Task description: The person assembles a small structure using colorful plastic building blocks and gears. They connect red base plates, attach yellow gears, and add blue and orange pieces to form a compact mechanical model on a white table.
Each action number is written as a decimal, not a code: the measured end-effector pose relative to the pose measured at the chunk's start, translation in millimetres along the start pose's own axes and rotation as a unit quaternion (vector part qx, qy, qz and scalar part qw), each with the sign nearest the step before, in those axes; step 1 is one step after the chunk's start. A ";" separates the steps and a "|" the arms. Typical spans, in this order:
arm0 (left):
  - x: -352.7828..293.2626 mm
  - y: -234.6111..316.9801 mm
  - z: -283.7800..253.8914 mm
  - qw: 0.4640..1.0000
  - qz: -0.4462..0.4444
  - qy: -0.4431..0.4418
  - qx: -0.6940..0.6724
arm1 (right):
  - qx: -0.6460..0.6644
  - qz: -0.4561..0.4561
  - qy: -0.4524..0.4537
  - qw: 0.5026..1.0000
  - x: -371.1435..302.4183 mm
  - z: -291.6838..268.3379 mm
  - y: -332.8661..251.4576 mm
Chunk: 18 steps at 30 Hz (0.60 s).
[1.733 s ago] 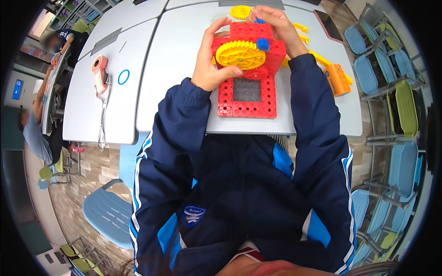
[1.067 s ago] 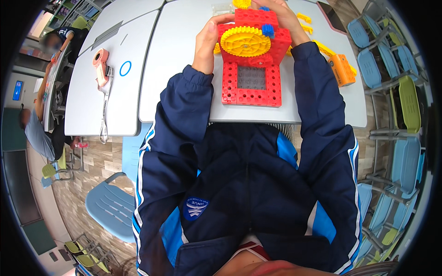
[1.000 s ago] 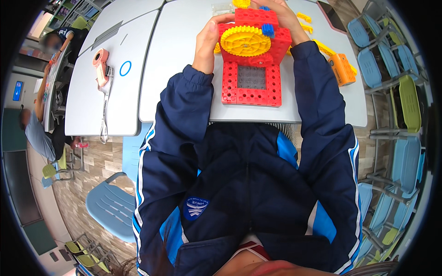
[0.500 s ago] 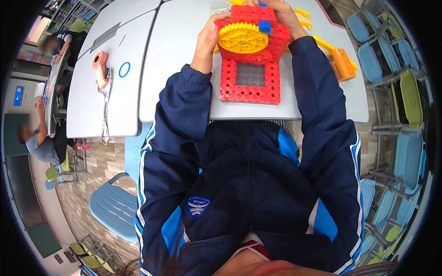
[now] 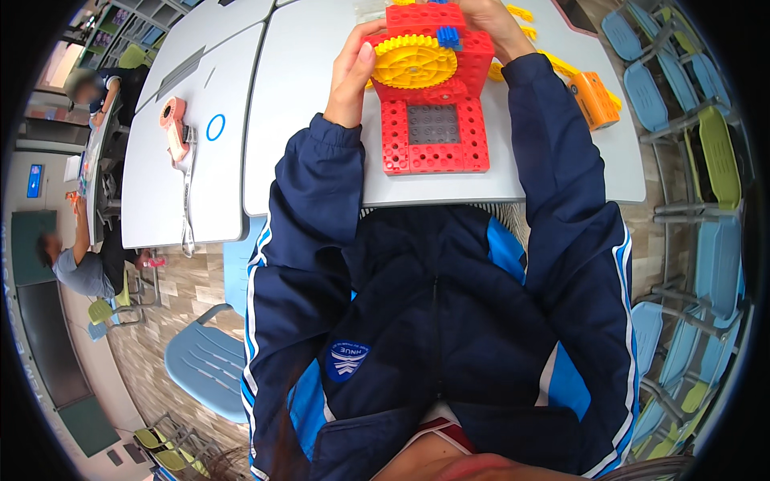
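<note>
A red building-block model (image 5: pixel 473 132) stands on the white table in front of me, with a dark grey studded plate (image 5: pixel 433 125) in its base. A large yellow gear wheel (image 5: pixel 415 62) is mounted on its front, and a small blue gear (image 5: pixel 447 36) sits just right of the wheel's top. My left hand (image 5: pixel 350 78) grips the model's left side, thumb beside the yellow gear. Behind the upper right of the model is my right hand (image 5: pixel 496 28); its fingers are mostly hidden by the blocks and the picture's top edge.
Right of the model lie an orange box (image 5: pixel 594 101) and several yellow pieces (image 5: pixel 561 68). On the left table are a pink handheld fan (image 5: pixel 174 128) with a strap and a blue ring (image 5: pixel 216 127). A blue chair (image 5: pixel 204 365) stands at lower left; two people sit farther left.
The model appears slightly farther left and higher in the picture, along with both hands. The blue piece at the very top, by my right hand, no longer shows.
</note>
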<state>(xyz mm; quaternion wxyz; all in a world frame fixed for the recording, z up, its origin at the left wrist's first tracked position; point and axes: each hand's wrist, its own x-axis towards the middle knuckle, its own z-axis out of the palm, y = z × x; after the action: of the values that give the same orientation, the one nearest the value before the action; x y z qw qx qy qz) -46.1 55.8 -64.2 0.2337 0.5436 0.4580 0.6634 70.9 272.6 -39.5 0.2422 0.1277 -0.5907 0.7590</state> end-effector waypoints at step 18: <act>1.1 4.7 0.1 0.996 -0.050 -0.011 -0.075 | 0.034 0.106 0.022 0.994 -6.8 2.3 -12.4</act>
<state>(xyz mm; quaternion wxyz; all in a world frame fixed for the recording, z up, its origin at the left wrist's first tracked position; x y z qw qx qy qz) -45.5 54.6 -59.6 0.3118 0.5078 0.4314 0.6773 83.0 271.1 -31.8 0.1687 0.0562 -0.5692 0.8027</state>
